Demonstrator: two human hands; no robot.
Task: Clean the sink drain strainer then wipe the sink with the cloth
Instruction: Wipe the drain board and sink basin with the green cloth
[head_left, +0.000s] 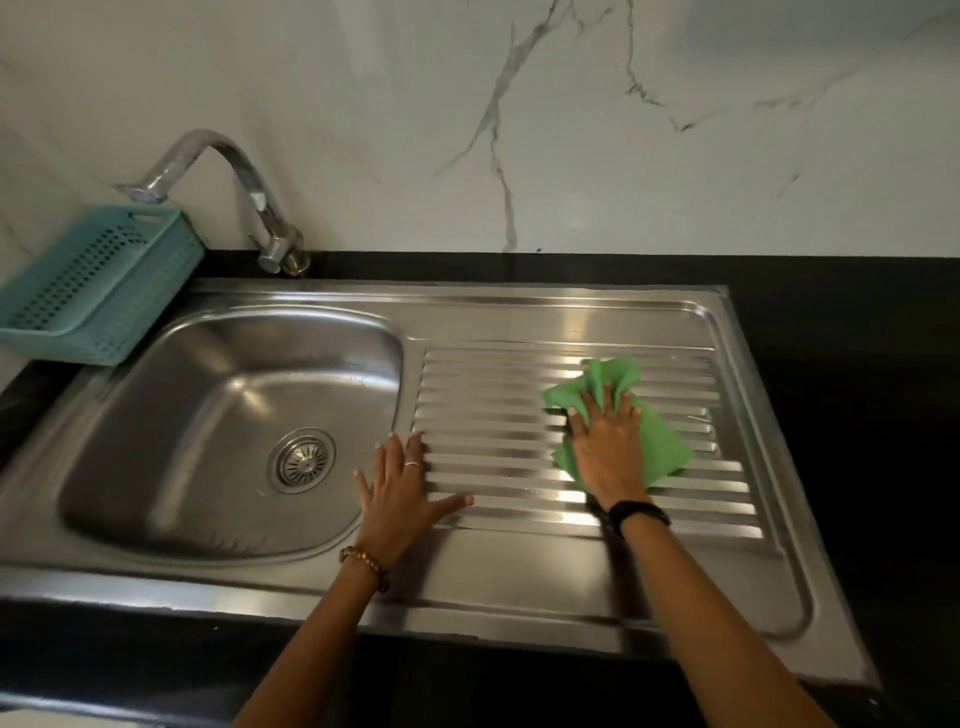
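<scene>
Right hand: the right hand (608, 452) is lying palm down on the green cloth (654, 441), fingers spread a little and pressing the fabric flat against the ribbed draining board (493, 436); nothing is being pinched between them.
Cloth: it is bunching up just beyond the right fingertips and spilling out to the right of the little finger, with another flap showing under the heel of the hand.
Left hand: the left hand (402, 493) is resting flat and empty on the steel, fingers splayed wide apart, thumb pointing right along a rib.
Left fingertips: they are sitting on the strip between the basin and the ribs, the outer fingers reaching the basin's edge.
Sink: the steel sink (519, 582) is lying in a black counter (857, 364), the basin (208, 415) opening to the left of the left fingers.
Drain strainer: the drain strainer (301, 461) is sitting in the basin floor, left of the left little finger and apart from it; it appears seated in the drain, though motion blur is softening the detail.
Wrists: a beaded bracelet (366, 566) is circling the left wrist, a black band (639, 514) the right.
Tap: the chrome tap (218, 171) is arching over the far rim, well beyond the left fingertips.
Basket: a teal basket (98, 286) is standing at the far left corner, touching the sink's rim.
</scene>
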